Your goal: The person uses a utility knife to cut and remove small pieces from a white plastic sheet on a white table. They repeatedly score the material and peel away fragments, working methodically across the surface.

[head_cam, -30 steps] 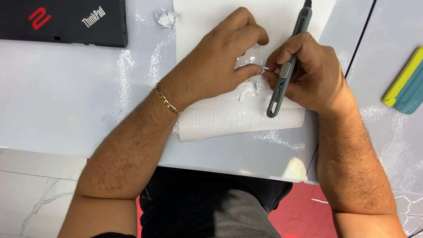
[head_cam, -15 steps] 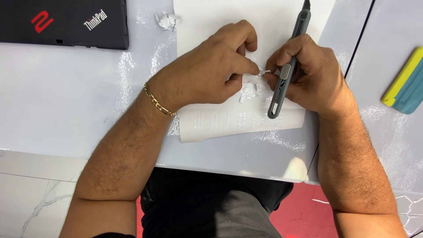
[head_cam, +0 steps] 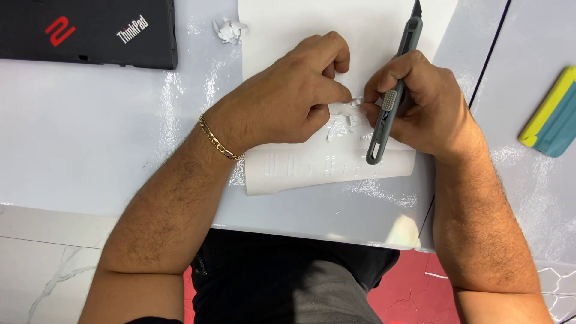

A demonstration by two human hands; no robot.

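A white vinyl sheet [head_cam: 324,165] with cut-out shapes lies on the white table [head_cam: 90,138]. My left hand [head_cam: 288,102], with a gold bracelet at the wrist, rests on the sheet and pinches a small white scrap [head_cam: 355,102] of peeled vinyl between thumb and forefinger. My right hand [head_cam: 420,105] grips a grey craft knife [head_cam: 393,90] like a pen. The blade end points away from me, and the fingertips of this hand meet the same scrap. Peeled bits of vinyl curl up between the two hands.
A closed black laptop [head_cam: 87,30] lies at the far left. Crumpled white vinyl scraps [head_cam: 230,29] sit beside it. A yellow and teal squeegee [head_cam: 552,117] lies at the right edge. The table's near edge runs just above my lap.
My left hand has curled its fingers and shifted slightly right, pinching the scrap next to the knife hand. The right hand and knife have hardly moved.
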